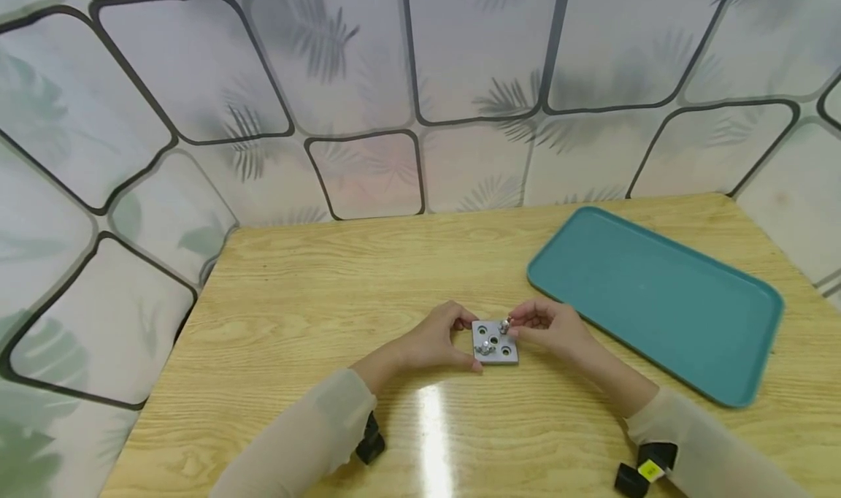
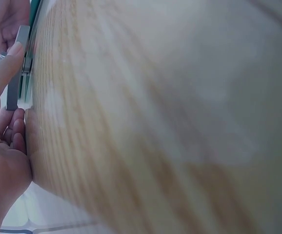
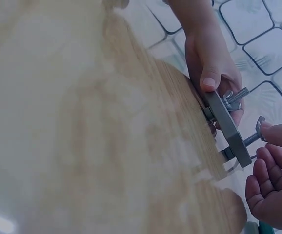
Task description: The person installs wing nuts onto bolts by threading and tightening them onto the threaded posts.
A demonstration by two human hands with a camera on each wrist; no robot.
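A small grey square metal plate [image 1: 496,357] with several round holes is held just over the wooden table. My left hand [image 1: 430,337] grips its left side, thumb at the near edge and fingers at the far edge. Two bolts pass through the plate, their hex heads showing on the table side in the right wrist view. One wing nut [image 3: 232,101] sits down against the plate, its threaded bolt end [image 3: 241,93] sticking out. My right hand [image 1: 550,328] pinches a second wing nut [image 3: 260,124] at the outer end of the other bolt [image 3: 251,139], off the plate's face.
A teal rectangular tray [image 1: 663,301] lies at the right of the wooden table [image 1: 315,286]. A patterned curtain-like backdrop [image 1: 368,67] surrounds the table's back and sides. Black wrist devices [image 1: 371,439] hang under both sleeves.
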